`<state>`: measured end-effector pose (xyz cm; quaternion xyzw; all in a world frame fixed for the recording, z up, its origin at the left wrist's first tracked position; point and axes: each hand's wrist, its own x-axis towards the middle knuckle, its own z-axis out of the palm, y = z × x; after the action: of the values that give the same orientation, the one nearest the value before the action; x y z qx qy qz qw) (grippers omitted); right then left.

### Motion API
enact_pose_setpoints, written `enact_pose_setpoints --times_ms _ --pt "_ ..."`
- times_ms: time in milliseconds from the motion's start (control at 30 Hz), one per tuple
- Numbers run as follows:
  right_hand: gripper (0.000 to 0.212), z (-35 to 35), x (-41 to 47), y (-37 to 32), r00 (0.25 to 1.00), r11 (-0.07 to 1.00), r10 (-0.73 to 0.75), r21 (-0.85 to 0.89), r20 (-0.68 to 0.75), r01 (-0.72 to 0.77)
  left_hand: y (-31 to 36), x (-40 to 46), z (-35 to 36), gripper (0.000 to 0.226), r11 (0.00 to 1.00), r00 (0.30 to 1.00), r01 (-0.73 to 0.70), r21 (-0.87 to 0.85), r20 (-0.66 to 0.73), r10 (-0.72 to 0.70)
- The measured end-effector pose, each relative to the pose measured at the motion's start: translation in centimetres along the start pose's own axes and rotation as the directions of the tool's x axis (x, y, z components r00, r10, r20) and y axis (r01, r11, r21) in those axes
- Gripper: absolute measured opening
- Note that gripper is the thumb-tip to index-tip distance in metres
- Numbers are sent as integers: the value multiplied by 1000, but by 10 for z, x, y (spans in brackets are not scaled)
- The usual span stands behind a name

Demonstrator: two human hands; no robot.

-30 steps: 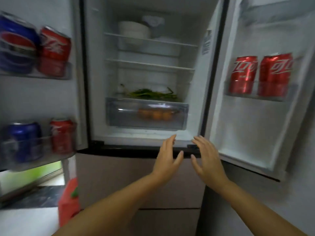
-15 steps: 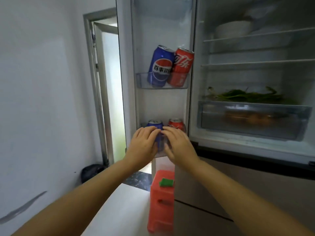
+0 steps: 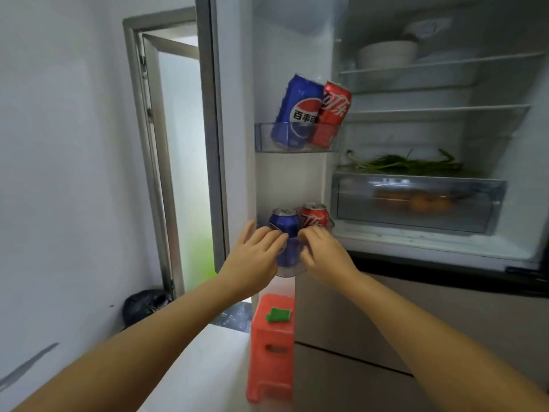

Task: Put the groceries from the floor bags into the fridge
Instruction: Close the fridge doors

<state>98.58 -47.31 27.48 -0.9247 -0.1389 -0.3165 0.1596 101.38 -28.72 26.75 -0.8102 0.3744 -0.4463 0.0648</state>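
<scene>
The fridge stands open, its left door (image 3: 234,114) swung toward me. A blue cola can (image 3: 284,223) and a red cola can (image 3: 314,217) stand in the clear lower door shelf (image 3: 289,270). My left hand (image 3: 255,260) lies with spread fingers against that shelf's left front. My right hand (image 3: 323,254) curls its fingers over the shelf's front rim, just right of the blue can. Another blue can (image 3: 298,108) and red can (image 3: 334,111) lean in the upper door shelf (image 3: 264,138). No floor bags show.
Inside the fridge, green vegetables (image 3: 407,165) lie above a clear drawer (image 3: 416,200) holding orange fruit, with a white bowl (image 3: 386,53) higher up. A red plastic stool (image 3: 271,346) stands below the door. A black bag (image 3: 145,304) sits by the doorway (image 3: 184,173).
My view swung left from the fridge interior to the left door. Both hands moved to the lower door shelf, and have since parted slightly, uncovering the blue can.
</scene>
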Motion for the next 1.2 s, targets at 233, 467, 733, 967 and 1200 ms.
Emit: enact_pose_setpoints --times_ms 233,467,733,967,1200 --pt "44 -51 -37 65 984 993 121 -15 131 -120 3 30 -28 55 999 982 -12 45 -185 20" --pt "44 -97 -51 85 952 839 305 476 -11 -263 25 109 -35 83 968 968 192 -164 -132 -214" --pt "65 -91 -50 114 892 825 417 486 -176 -290 96 184 -5 79 950 947 -158 -268 -314 69" --pt "73 -82 -47 172 932 864 362 388 -37 -320 129 265 33 103 902 964 -57 -428 -258 -62" --pt "66 -77 -16 237 888 840 458 348 -42 -417 163 322 79 93 668 972 -68 -741 -200 -123"
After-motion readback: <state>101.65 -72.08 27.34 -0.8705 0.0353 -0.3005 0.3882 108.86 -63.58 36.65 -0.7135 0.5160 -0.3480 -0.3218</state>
